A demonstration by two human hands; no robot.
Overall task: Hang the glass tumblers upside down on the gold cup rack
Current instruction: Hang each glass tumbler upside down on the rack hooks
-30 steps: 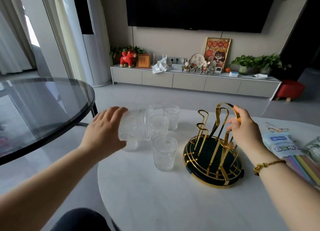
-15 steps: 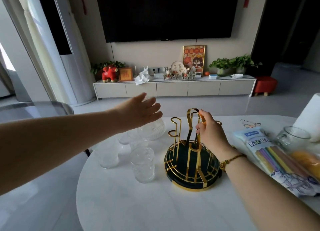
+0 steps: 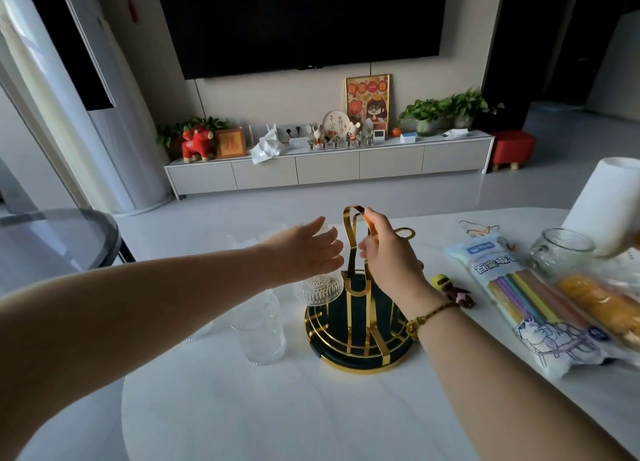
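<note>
The gold cup rack (image 3: 360, 360) with a dark round base stands mid-table on the white table (image 3: 277, 408). My right hand (image 3: 388, 256) grips its tall gold loop at the top. My left hand (image 3: 308, 249) is closed over the base of a ribbed glass tumbler (image 3: 318, 289), which is held mouth down at the rack's left side, over a prong. Whether it rests on the prong is hidden. One upright tumbler (image 3: 259, 336) stands left of the rack. Further tumblers (image 3: 239, 242) show partly behind my left forearm.
Right of the rack lie a small toy figure (image 3: 453, 291), a pack of coloured straws (image 3: 519, 287), an orange packet (image 3: 606, 308), a glass jar (image 3: 557, 252) and a white paper roll (image 3: 609, 211). A round glass side table (image 3: 69, 232) sits at the left.
My left hand has carried the tumbler right from the group of glasses to the rack and turned it mouth down. My right hand has kept its hold on the rack's loop.
</note>
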